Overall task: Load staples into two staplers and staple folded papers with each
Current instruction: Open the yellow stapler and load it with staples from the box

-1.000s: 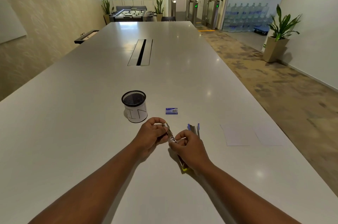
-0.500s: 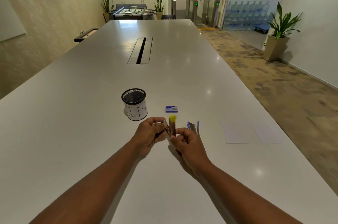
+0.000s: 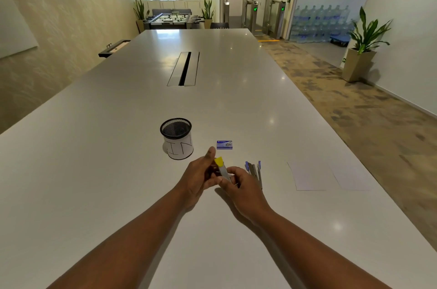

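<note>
Both hands hold a small yellow stapler (image 3: 221,167) just above the white table (image 3: 118,147). My left hand (image 3: 198,176) grips its left side, thumb raised beside the yellow tip. My right hand (image 3: 241,188) pinches its lower end with curled fingers. A blue stapler (image 3: 254,170) lies open on the table just right of my right hand. The small blue staple box (image 3: 224,144) sits a little beyond the hands. Two white paper sheets (image 3: 312,175) lie flat to the right.
A black mesh cup (image 3: 176,138) with a white label marked "IN" stands left of the staple box. A cable slot (image 3: 185,68) runs along the table's middle farther off. The table's right edge borders carpeted floor with a potted plant (image 3: 363,50).
The yellow stapler has swung up from under my right hand; its yellow tip now points away from me between both hands. My left thumb has lifted.
</note>
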Motion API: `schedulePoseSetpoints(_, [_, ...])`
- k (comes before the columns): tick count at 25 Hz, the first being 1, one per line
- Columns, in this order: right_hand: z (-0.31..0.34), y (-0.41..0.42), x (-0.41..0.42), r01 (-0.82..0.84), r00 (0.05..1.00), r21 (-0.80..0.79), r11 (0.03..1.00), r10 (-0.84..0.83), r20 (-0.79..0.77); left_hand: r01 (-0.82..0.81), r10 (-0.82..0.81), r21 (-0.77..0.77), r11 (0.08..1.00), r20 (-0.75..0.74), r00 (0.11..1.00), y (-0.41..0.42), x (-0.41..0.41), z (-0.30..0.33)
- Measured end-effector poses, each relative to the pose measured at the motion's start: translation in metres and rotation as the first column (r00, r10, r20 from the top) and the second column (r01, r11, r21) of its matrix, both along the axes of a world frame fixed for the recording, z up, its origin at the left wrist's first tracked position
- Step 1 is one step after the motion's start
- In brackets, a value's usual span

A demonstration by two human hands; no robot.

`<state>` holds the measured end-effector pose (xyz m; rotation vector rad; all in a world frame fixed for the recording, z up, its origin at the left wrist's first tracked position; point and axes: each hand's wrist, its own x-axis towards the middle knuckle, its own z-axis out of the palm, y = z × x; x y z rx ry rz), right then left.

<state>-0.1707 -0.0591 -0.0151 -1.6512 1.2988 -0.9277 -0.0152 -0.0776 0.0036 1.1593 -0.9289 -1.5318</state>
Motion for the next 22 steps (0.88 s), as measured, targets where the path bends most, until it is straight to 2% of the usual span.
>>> schedulePoseSetpoints(5, [0.004, 0.002, 0.000, -0.009, 1.000, 0.027, 1.000, 0.009, -0.003, 0.038, -0.035, -0.054, 0.998, 0.059, 0.998, 0.001, 0.002, -0.005])
schedulePoseSetpoints(12, [0.004, 0.007, 0.007, -0.120, 0.940, -0.047, 0.992, 0.098, -0.327, -0.018, 0.045, -0.122, 0.992, 0.223, 0.974, 0.000, -0.006, -0.012])
schedulePoseSetpoints(14, [0.003, 0.009, 0.007, -0.137, 0.921, -0.061, 0.989, 0.105, -0.375, -0.041, 0.069, -0.122, 0.992, 0.240, 0.968, -0.003, -0.006, -0.020])
schedulePoseSetpoints(22, [0.004, 0.013, 0.008, -0.165, 0.899, -0.109, 0.980, 0.104, -0.425, -0.077, 0.103, -0.108, 0.991, 0.256, 0.961, -0.006, -0.004, -0.028])
